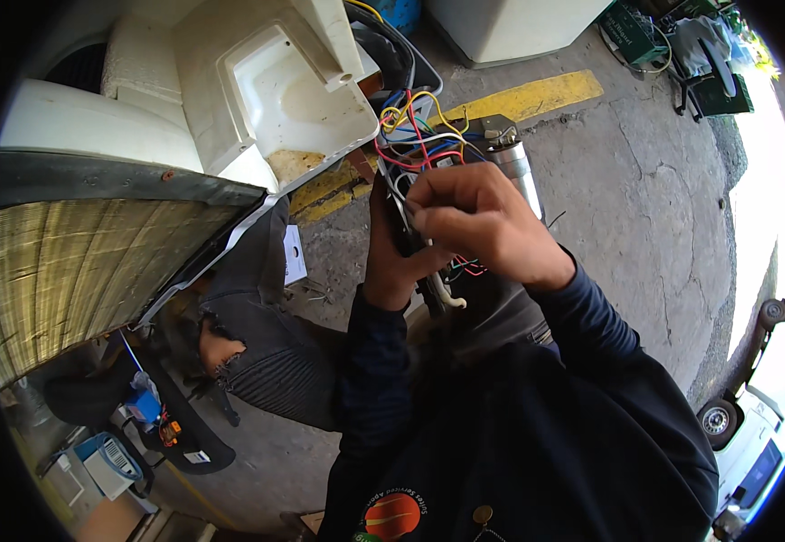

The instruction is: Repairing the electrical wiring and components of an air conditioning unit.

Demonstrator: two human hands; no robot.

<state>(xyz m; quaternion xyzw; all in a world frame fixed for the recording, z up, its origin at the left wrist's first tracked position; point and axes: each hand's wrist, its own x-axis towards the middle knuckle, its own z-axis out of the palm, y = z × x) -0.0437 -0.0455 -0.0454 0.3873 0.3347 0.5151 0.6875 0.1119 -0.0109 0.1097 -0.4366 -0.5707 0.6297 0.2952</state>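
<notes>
A dark electrical panel point(418, 287) with wiring stands in front of me, close to my lap. Red, yellow, blue and white wires point(421, 135) bunch at its far end. A silver cylindrical capacitor point(519, 173) sits on its far right side. My left hand point(390, 255) is closed round the panel's left edge, thumb toward the right hand. Over the panel, my right hand point(487, 221) has its fingers curled and pinched near a pale cable; what lies between the fingertips is hidden. A white cable end point(451, 300) hangs at the panel's near end.
At the left stands a cream plastic housing point(130, 126) with a finned coil point(94, 280) below it. A black tray point(180, 420) with tools lies lower left. A white casing point(510, 27) stands at the back, near a yellow floor stripe point(546, 98). A white vehicle point(763, 434) is far right.
</notes>
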